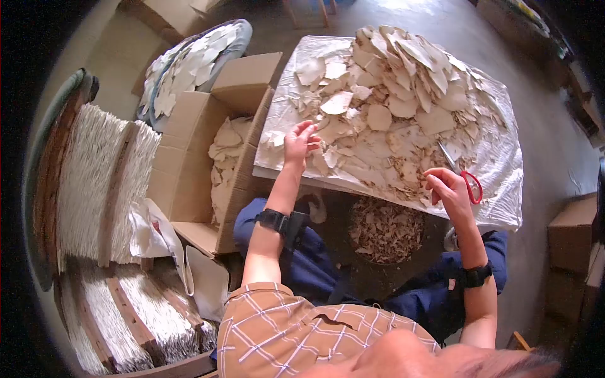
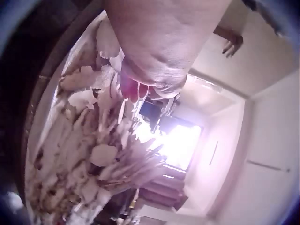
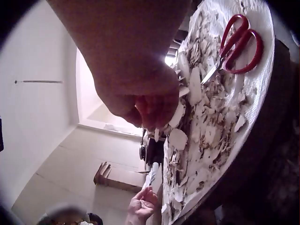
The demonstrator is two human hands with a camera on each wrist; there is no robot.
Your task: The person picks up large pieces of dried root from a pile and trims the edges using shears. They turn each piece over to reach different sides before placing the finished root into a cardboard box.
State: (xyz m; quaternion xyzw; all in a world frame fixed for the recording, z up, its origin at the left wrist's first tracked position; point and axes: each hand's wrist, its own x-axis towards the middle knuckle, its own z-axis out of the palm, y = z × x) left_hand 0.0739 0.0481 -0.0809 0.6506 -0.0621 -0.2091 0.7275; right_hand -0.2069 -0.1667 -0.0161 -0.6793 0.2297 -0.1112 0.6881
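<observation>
My left hand (image 1: 300, 146) is over the left front of a table spread with a white sheet (image 1: 498, 189). In the right wrist view, a thin white flake (image 3: 152, 174) stands up from the fingertips of that left hand (image 3: 142, 206). My right hand (image 1: 449, 191) hovers at the table's right front, its fingers loosely bent and nothing visible in them. Close by lie scissors (image 1: 471, 188) with red handles, blades pointing away from me. A tall heap of pale, thin dried slices (image 1: 403, 63) covers the table's back, with broken bits (image 1: 403, 167) scattered in front.
Left of the table stands an open cardboard box (image 1: 183, 145) part-filled with larger slices (image 1: 227, 148). Between my knees, a round container holds small scraps (image 1: 386, 230). Stacked white sheets (image 1: 88, 183) and a round tray of slices (image 1: 189, 69) stand further left; cartons (image 1: 570, 233) stand right.
</observation>
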